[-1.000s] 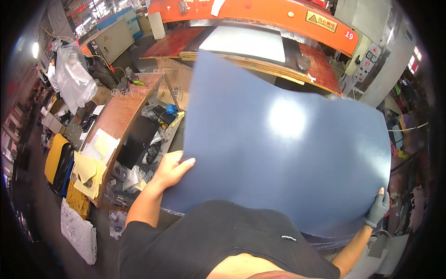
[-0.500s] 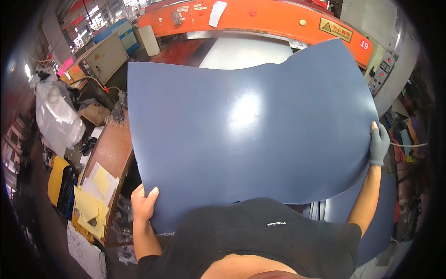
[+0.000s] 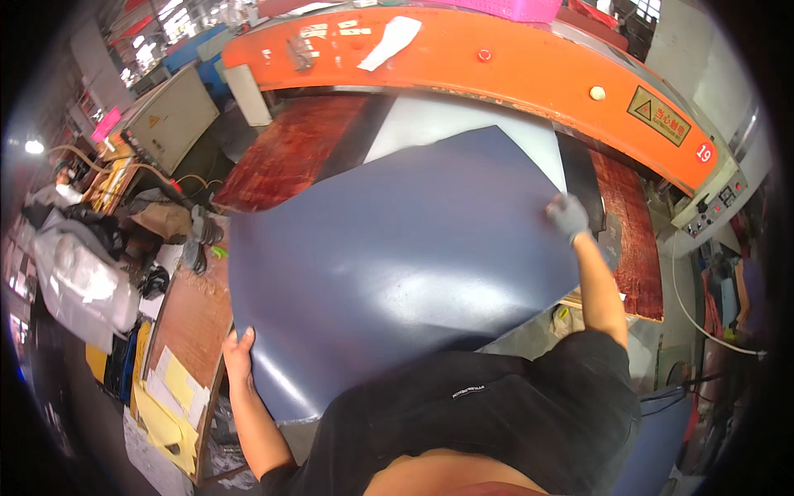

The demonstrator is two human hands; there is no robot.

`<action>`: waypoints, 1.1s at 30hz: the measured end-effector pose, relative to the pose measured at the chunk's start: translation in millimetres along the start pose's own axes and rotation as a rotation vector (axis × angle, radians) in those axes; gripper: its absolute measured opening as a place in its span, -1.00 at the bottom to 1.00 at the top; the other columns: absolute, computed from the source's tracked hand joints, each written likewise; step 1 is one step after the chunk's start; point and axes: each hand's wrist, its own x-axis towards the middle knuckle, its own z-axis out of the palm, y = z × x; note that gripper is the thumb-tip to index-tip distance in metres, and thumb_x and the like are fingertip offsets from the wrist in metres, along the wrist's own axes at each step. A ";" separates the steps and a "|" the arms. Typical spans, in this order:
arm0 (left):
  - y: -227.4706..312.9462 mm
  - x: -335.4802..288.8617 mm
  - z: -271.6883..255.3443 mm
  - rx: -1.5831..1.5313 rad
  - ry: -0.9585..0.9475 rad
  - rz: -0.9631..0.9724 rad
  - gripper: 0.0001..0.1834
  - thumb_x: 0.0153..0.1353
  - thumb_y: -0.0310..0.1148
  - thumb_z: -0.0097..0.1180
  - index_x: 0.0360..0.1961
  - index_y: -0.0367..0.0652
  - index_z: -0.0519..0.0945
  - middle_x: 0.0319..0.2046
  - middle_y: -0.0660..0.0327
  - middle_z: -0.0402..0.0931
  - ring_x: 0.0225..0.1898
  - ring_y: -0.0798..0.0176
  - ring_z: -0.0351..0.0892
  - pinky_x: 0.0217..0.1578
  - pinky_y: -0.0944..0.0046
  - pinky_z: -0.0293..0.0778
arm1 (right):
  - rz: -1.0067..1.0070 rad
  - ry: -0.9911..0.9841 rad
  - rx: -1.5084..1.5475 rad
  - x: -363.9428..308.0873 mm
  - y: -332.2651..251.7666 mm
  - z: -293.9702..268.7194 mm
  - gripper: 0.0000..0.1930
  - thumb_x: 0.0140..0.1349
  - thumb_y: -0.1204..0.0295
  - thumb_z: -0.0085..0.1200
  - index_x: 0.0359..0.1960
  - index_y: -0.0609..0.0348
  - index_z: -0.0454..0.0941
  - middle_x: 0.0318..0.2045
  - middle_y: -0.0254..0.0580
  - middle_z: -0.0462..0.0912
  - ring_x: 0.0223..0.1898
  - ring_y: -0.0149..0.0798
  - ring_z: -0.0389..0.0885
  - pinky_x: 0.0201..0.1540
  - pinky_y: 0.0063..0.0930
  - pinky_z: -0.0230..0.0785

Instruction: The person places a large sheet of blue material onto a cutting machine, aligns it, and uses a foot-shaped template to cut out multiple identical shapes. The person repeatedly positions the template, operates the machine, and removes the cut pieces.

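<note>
A large, flexible dark blue sheet (image 3: 389, 240) bows between my two hands, its far part over a white board (image 3: 451, 120) at the orange machine. My bare left hand (image 3: 238, 355) is closed on its near left edge, thumb on top and the other fingers beneath. At the right edge my right hand (image 3: 568, 217), in a grey glove with bare fingertips, grips the sheet; it is slightly blurred. The sheet's near edge comes close to my black shirt.
An orange machine beam (image 3: 447, 54) spans the far side, with a control panel (image 3: 718, 208) at its right end. Worn red boards (image 3: 289, 153) flank the white board. A brown side table (image 3: 194, 306) at left bears yellow scraps (image 3: 161, 409). A pale cable (image 3: 691, 314) hangs at right.
The sheet has swung toward the machine, its far right corner moving left and down over the white board. My right hand has moved left with it; both hands keep their hold.
</note>
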 end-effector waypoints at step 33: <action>-1.8 151.5 37.1 -0.116 -0.176 0.190 -0.78 0.21 -0.37 0.13 -0.25 -0.35 0.60 -0.32 0.28 0.55 -0.31 0.40 0.45 -0.21 0.37 0.37 | 0.514 0.362 0.708 -61.6 -57.2 58.3 -0.73 0.19 0.37 0.04 -0.18 0.35 0.49 -0.32 -0.23 0.57 -0.29 -0.37 0.46 -0.22 -0.46 0.33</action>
